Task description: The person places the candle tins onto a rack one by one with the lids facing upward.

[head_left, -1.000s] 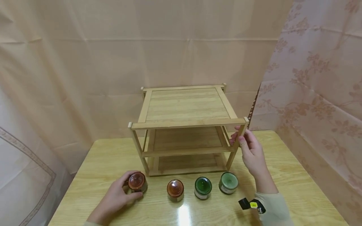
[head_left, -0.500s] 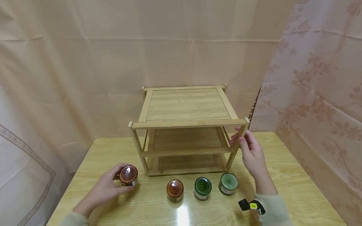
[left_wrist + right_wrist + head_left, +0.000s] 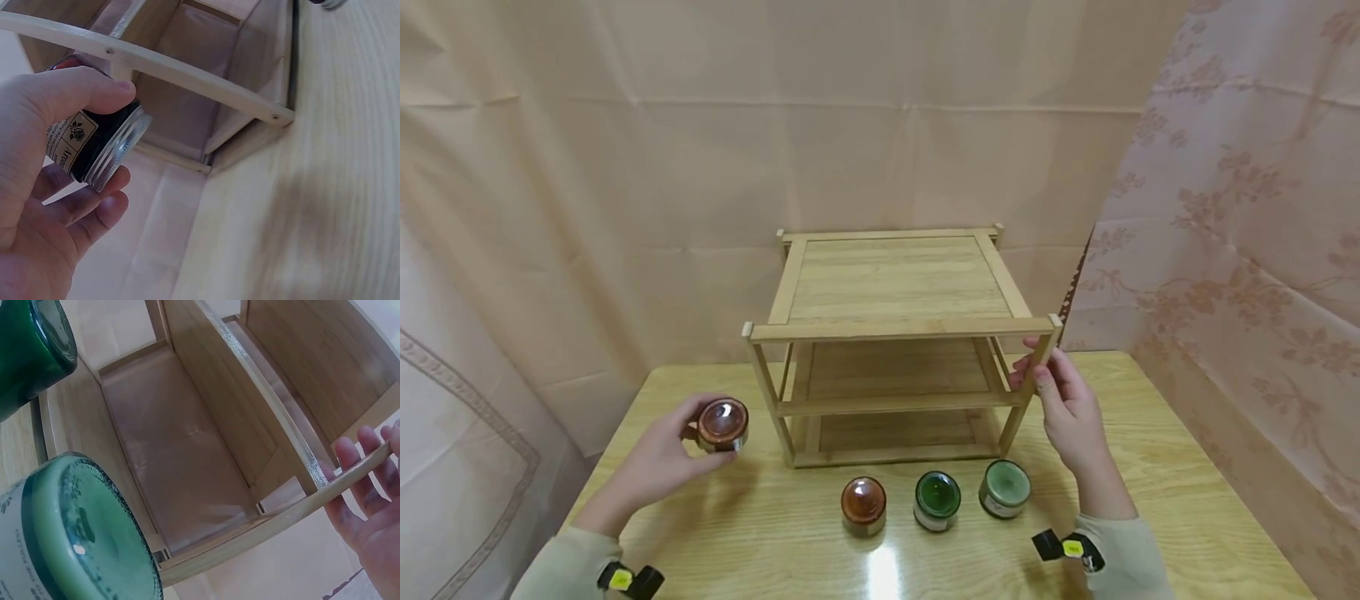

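My left hand point(image 3: 658, 461) pinches a small amber glass jar point(image 3: 722, 422) between thumb and fingers, raised over the table left of the shelf. The left wrist view shows the jar's printed label point(image 3: 76, 139) and its silver lid point(image 3: 119, 150), which points downward. A wooden three-tier shelf point(image 3: 895, 279) stands in the middle. With the thumb in front and the fingers behind, my right hand point(image 3: 1072, 417) holds its right front post point(image 3: 1034, 367). On the table before the shelf are another amber jar point(image 3: 863, 502), a dark green jar point(image 3: 937, 498) and a pale green jar point(image 3: 1006, 486).
The wood-grain table point(image 3: 1157, 467) reaches out on both sides of the shelf. A beige cloth point(image 3: 880, 150) hangs close behind it, and a flowered cloth point(image 3: 1247, 217) hangs at the right. Each sleeve carries a black strap with a yellow tag.
My left hand has carried the amber jar leftward and away from me, up from its place in front of the shelf's left post. The right hand and the other jars stay put.
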`<state>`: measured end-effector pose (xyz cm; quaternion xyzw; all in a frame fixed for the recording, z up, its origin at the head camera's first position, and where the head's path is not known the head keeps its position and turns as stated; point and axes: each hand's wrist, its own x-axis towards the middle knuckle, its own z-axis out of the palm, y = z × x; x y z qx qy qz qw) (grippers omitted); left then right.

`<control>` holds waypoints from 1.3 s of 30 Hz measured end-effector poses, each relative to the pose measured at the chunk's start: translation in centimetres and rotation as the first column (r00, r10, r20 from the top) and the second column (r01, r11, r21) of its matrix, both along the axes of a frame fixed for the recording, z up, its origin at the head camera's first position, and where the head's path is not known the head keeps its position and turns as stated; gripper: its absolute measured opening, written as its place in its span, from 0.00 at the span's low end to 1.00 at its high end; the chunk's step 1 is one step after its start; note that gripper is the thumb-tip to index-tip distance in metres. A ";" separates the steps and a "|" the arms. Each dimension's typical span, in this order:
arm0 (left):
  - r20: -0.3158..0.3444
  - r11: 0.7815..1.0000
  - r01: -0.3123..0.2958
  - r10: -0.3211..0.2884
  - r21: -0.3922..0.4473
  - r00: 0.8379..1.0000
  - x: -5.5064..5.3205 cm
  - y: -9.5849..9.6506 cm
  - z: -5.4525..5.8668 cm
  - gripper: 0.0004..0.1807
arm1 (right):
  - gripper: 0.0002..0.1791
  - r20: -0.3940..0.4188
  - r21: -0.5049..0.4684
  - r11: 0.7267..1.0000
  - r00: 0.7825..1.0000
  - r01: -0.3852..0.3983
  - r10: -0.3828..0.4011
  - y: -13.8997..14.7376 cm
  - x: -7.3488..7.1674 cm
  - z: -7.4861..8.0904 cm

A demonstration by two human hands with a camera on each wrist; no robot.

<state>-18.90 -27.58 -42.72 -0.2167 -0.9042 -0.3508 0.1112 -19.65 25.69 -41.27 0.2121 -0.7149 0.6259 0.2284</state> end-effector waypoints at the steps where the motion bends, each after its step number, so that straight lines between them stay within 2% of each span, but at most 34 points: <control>1: -0.004 1.000 -0.003 0.003 -0.002 1.000 -0.1 -0.1 0.2 0.41 | 0.21 0.001 0.006 1.000 1.000 0.001 -0.001 0.0 0.0 0.0; 9: -0.019 0.999 -0.037 0.037 -0.023 0.999 -0.7 -0.5 2.0 0.41 | 0.20 0.012 0.000 1.000 1.000 0.010 -0.010 0.1 -0.1 -0.2; 13: -0.014 0.998 -0.060 0.060 -0.014 0.998 -1.0 -0.7 3.1 0.40 | 0.20 0.006 0.024 1.000 1.000 0.013 -0.013 0.3 -0.2 -0.3; 18: -0.043 0.995 -0.095 0.095 0.016 0.995 -1.3 -0.8 4.2 0.39 | 0.21 0.013 0.039 0.999 1.000 0.006 -0.007 0.5 -0.2 -0.3; 25: -0.050 0.993 -0.095 0.098 0.068 0.994 -1.6 -0.5 5.1 0.41 | 0.21 0.012 0.017 1.000 1.000 -0.004 0.003 0.2 -0.3 -0.3; 29: -0.044 0.989 -0.098 0.104 0.114 0.994 -1.7 -0.2 5.6 0.45 | 0.21 0.016 0.007 1.000 1.000 -0.023 0.023 -0.1 -0.4 -0.2; 33: -0.038 0.981 -0.088 0.096 0.174 0.995 -1.9 0.3 6.1 0.48 | 0.21 0.020 0.016 1.000 1.000 -0.009 0.009 0.0 -0.1 -0.1; 39: -0.047 0.969 -0.129 0.142 0.212 0.989 -1.8 0.8 6.7 0.44 | 0.21 0.005 0.000 1.000 1.000 -0.021 0.021 0.0 -0.1 -0.2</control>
